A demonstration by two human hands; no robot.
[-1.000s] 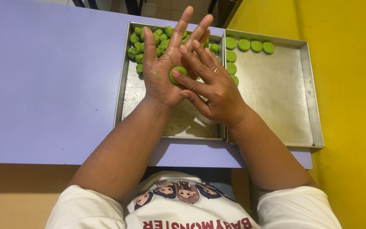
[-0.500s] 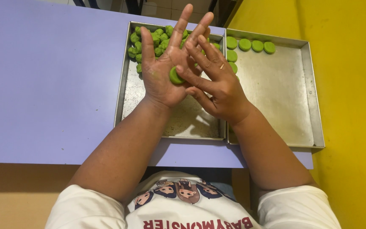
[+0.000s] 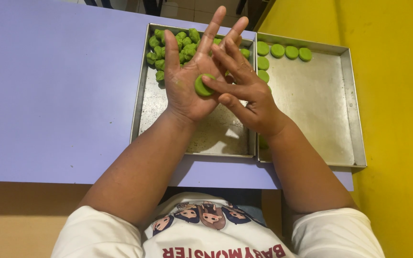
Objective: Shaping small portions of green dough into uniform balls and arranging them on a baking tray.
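My left hand [image 3: 183,93] is held palm up over the left metal tray [image 3: 138,100], fingers spread, with a flattened green dough disc [image 3: 201,87] lying on the palm. My right hand [image 3: 254,102] reaches across from the right. Its index finger and thumb touch the disc's right edge, and its other fingers are spread above. A pile of rough green dough lumps [image 3: 168,45] sits in the far end of the left tray, partly hidden by my left hand.
A second metal tray [image 3: 321,110] lies against the first on the right, with several flat green discs [image 3: 285,51] along its far and left edges. Both trays rest on a purple table [image 3: 53,86]. A yellow wall [image 3: 397,119] stands close on the right.
The dough piece has gone from a rounder lump under my right fingers to a flatter disc in plain sight on the left palm. My right hand has slid slightly right.
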